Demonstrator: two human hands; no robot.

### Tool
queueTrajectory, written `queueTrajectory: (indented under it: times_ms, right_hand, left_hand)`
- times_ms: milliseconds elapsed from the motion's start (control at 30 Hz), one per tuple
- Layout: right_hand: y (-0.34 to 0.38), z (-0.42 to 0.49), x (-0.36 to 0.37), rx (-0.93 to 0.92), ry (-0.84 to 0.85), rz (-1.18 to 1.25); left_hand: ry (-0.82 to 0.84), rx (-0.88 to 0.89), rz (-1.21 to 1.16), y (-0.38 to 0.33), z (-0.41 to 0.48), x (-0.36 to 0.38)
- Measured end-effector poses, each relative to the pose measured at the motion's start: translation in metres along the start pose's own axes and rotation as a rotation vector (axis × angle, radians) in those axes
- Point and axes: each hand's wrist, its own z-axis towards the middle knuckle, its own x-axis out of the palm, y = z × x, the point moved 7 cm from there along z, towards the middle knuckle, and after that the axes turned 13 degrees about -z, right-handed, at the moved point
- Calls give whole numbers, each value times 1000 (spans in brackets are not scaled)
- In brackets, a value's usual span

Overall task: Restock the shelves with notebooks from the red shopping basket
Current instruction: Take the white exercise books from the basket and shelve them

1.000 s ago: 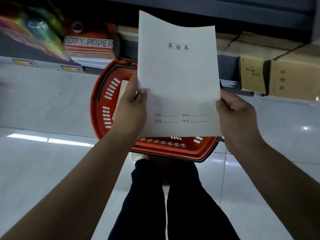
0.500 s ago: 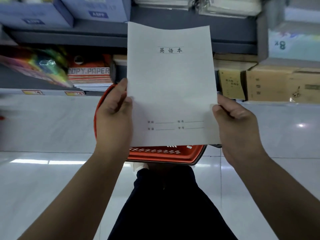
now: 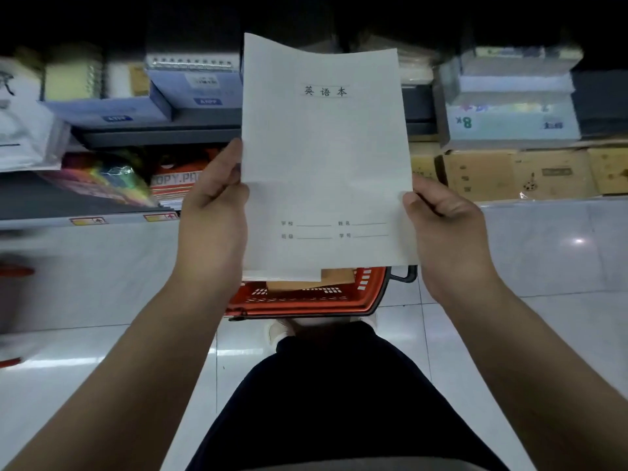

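Note:
I hold a thin white notebook [image 3: 324, 154] upright in front of me, its cover printed with three black characters near the top. My left hand [image 3: 214, 212] grips its left edge, thumb on the cover. My right hand [image 3: 441, 226] grips the lower right edge. Below the notebook, the red shopping basket [image 3: 339, 302] stands on the floor, mostly hidden; a brown notebook [image 3: 336, 278] and a white one show inside it. The shelves [image 3: 153, 137] rise behind.
The shelves hold blue boxes [image 3: 112, 108], spiral pads, a copy-paper ream [image 3: 176, 185], colourful packs [image 3: 102, 180] and brown cartons [image 3: 520, 175]. A pale packet [image 3: 509, 120] sits at upper right. White glossy floor tiles [image 3: 102, 266] spread around the basket. My dark trouser legs [image 3: 339, 402] are below.
The view has tilted upward, showing higher shelves. The notebook has risen with both hands and now covers most of the basket. My left hand slid a little higher along the edge.

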Motion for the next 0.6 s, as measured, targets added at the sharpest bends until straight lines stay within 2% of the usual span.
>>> queueTrajectory:
  times_ms: [233, 600]
  right_hand:
    - [35, -24, -25, -26, -21, 90]
    - [80, -60, -51, -37, -69, 136]
  left_hand:
    - [150, 32, 18, -39, -26, 20]
    - [168, 39, 11, -97, -59, 30]
